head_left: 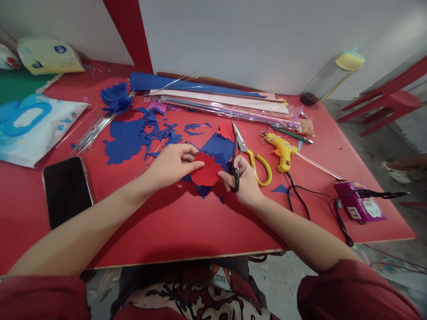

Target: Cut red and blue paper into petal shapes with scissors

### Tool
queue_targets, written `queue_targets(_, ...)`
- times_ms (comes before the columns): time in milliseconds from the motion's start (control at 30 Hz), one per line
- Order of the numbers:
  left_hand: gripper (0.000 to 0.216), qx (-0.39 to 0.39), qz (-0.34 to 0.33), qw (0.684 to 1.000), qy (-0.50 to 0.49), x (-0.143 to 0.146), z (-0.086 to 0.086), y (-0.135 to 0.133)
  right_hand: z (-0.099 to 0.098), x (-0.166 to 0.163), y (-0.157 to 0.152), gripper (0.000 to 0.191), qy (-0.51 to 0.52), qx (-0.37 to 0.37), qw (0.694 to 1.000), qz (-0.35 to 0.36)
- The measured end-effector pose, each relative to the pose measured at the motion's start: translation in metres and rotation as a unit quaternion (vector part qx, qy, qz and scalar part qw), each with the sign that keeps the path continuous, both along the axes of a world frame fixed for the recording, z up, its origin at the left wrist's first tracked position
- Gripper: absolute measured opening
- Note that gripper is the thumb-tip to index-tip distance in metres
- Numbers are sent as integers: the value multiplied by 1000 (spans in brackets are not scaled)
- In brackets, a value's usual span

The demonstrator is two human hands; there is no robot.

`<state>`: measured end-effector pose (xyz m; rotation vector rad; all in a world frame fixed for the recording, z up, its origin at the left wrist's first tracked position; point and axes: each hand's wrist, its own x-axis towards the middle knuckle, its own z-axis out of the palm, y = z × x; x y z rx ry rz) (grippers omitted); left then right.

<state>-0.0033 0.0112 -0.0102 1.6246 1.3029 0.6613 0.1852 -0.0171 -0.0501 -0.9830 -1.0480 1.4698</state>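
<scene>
My left hand (171, 164) pinches a red scalloped paper shape (207, 171) at its left edge, together with a piece of blue paper (216, 146) lying behind it. In my right hand (248, 182) is a small pair of black-handled scissors (236, 178), blades pointing away from me. The right thumb also touches the right edge of the red shape. Beyond that hand lie larger scissors with yellow handles (265, 173). Blue paper scraps (163, 133) and a big blue cutout (123, 140) spread to the left of the hands.
A yellow glue gun (282, 149) lies at right, its cord near a purple power socket (360, 202). Wrapped rolls and sticks (223, 104) line the back. At left are a phone (68, 191), wires (95, 133), a blue paper flower (116, 98) and a wipes pack (36, 126).
</scene>
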Motion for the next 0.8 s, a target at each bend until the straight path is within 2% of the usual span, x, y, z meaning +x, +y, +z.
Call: queue_targets(800, 25, 9, 13, 1000, 18, 0, 5, -1, 2, 0, 0, 49, -4, 4, 1000, -12)
